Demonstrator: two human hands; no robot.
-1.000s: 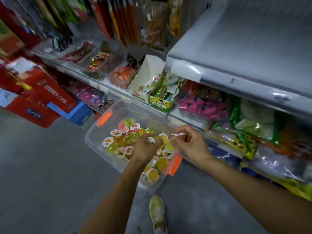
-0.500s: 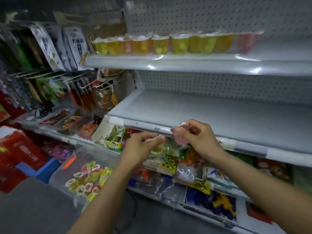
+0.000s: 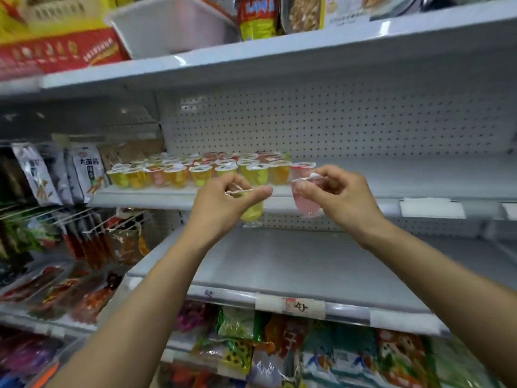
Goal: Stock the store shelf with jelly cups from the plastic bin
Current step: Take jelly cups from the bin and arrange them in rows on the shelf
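My left hand (image 3: 223, 203) pinches a yellow-green jelly cup (image 3: 253, 211) by its lid rim, and the cup hangs below my fingers. A pink jelly cup (image 3: 303, 204) is pinched the same way by my right hand (image 3: 335, 197). Both cups hang just in front of the grey shelf (image 3: 419, 177) at chest height. Several rows of jelly cups (image 3: 201, 169) stand on the left part of that shelf, right behind my hands. The plastic bin shows only as a clear corner with an orange latch (image 3: 46, 373) at the bottom left.
The shelf to the right of the cup rows is bare, as is the grey shelf (image 3: 293, 264) below it. A white tub (image 3: 173, 26) and boxes sit on the top shelf. Snack bags hang on pegs at the left and fill the lowest shelf.
Both hands lifted from the bin, each carrying a jelly cup, up to the shelf with the cup rows. My view swung upward from the bin to the shelves.
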